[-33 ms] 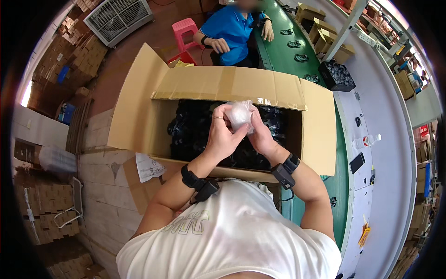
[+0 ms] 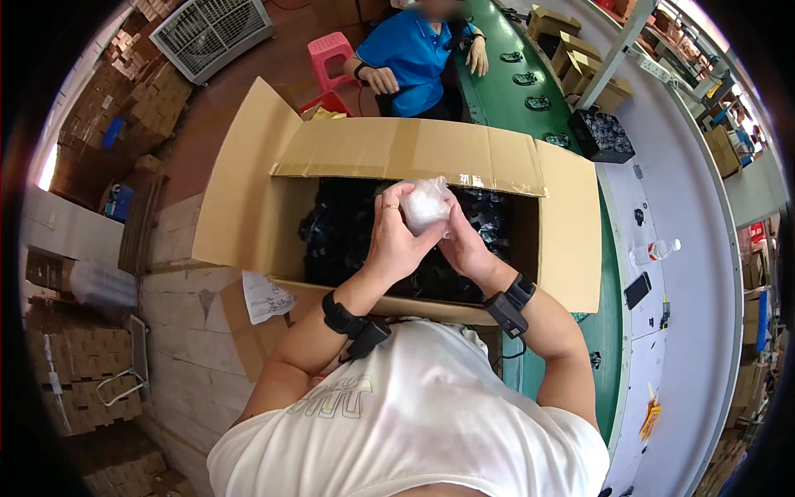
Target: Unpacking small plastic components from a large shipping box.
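Note:
A crumpled wad of translucent whitish plastic film (image 2: 426, 205) sits between my two hands, over the mouth of a large cardboard box (image 2: 389, 149). My left hand (image 2: 392, 240) closes on its left side, thumb across the lower front. From the right, my right hand (image 2: 468, 247) grips the same wad, with its fingers partly hidden behind it. Whether anything is wrapped inside the plastic cannot be made out. Below my hands, the box holds many dark, shiny, plastic-wrapped pieces (image 2: 339, 232). Its flaps are folded outward.
Across the box sits a person in a blue shirt (image 2: 414, 58), beside a green conveyor belt (image 2: 538, 79) carrying black parts. A black crate (image 2: 600, 137), a bottle (image 2: 654, 252) and a phone (image 2: 638, 291) lie to the right. A pink stool (image 2: 330, 58) stands behind the box.
The plastic wad has shifted very slightly in my fingers and looks a little rounder. My hands and the box stay nearly in place.

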Available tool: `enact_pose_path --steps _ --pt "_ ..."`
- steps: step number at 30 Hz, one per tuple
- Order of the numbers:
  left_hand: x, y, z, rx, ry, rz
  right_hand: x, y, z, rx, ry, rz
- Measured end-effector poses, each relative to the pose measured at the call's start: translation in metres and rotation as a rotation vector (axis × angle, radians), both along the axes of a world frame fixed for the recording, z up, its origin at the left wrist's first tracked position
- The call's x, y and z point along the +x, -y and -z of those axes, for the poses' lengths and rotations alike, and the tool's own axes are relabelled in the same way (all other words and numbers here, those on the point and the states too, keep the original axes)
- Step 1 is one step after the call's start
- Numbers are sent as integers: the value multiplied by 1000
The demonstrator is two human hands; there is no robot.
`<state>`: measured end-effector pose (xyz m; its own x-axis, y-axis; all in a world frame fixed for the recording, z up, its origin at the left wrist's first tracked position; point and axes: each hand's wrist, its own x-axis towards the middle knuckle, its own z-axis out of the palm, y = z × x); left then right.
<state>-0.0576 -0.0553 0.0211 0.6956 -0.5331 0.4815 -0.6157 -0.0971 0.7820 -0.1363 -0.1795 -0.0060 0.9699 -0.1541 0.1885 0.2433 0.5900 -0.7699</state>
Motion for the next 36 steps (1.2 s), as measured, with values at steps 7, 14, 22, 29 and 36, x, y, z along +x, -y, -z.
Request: enact_pose_path --steps 7,14,22,29,36 --pt "40 -27 1 136 -124 103 13 13 18 -241 -40 -10" --pt "19 -29 -19 321 51 580 5 5 -3 -353 -16 -140" --pt "14 4 -10 411 8 153 7 0 -6 20 -163 107" --pt "42 9 -7 417 114 444 5 22 -11 -506 -197 144" --pt "37 28 7 -35 -389 562 -45 74 -69 -1247 -254 608"
